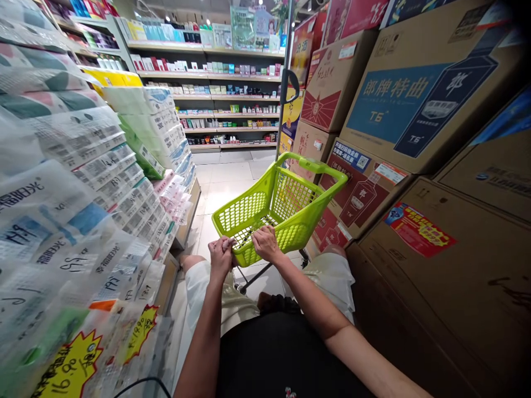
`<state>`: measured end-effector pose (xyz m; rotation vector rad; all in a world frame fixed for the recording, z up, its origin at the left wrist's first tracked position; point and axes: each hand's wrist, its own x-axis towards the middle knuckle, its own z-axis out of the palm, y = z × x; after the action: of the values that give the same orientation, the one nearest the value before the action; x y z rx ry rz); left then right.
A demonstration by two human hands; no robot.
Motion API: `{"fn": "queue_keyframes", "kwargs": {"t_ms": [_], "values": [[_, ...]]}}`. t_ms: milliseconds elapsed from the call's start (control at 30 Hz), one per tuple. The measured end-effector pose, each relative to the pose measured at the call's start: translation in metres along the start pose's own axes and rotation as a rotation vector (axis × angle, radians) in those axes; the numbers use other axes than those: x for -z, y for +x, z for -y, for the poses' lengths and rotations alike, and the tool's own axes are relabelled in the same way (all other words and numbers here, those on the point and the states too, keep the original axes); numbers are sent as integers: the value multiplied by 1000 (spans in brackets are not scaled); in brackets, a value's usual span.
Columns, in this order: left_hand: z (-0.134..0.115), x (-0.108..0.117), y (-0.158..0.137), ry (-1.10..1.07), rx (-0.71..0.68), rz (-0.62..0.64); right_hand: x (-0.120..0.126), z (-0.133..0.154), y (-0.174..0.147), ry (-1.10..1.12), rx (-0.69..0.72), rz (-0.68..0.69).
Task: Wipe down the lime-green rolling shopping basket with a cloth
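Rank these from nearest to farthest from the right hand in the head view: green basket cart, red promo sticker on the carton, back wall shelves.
1. Green basket cart, touching the right hand.
2. Red promo sticker, to the right.
3. Back wall shelves, far ahead.

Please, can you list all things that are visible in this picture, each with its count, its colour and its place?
shopping basket: one, lime green, on wheels in the aisle, centre, nothing visible inside
tissue packs: many, white and pale wrapping, stacked along the left side
price tags: at least two, yellow starbursts, on the packs at lower left
cardboard boxes: many, brown with blue or red prints, stacked along the right side
shelves: several rows, white, full of small goods, at the far end
floor: light tiles, between the stacks
left hand: one, grip on the near rim of the basket
right hand: one, grip on the same rim, beside the left
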<state>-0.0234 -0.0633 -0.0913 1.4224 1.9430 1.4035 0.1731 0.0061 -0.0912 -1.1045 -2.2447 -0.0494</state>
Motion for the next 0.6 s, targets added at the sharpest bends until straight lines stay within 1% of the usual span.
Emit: {"fn": "queue_keyframes", "kwargs": {"t_ms": [100, 167, 233, 333, 400, 467, 567, 600], "values": [[-9, 3, 26, 11, 116, -59, -5, 2, -1, 32, -21, 18], [-13, 2, 27, 20, 120, -64, -6, -2, 0, 40, -15, 23], [-14, -2, 10, 29, 51, -13, -5, -7, 0, 44, -14, 17], [-13, -11, -29, 18, -65, 58, -3, -12, -1, 44, -26, 12], [-14, -13, -38, 12, -75, 61, -2, -14, -2, 38, -36, 20], [-17, -11, -25, 24, -33, 39, -1, -14, -1, 30, -42, 38], [-20, -2, 13, 30, 55, -35, -1, -11, 2, 24, -34, 59], [-20, 0, 21, 26, 74, -49, -2, -10, 3, 22, -32, 58]]}}
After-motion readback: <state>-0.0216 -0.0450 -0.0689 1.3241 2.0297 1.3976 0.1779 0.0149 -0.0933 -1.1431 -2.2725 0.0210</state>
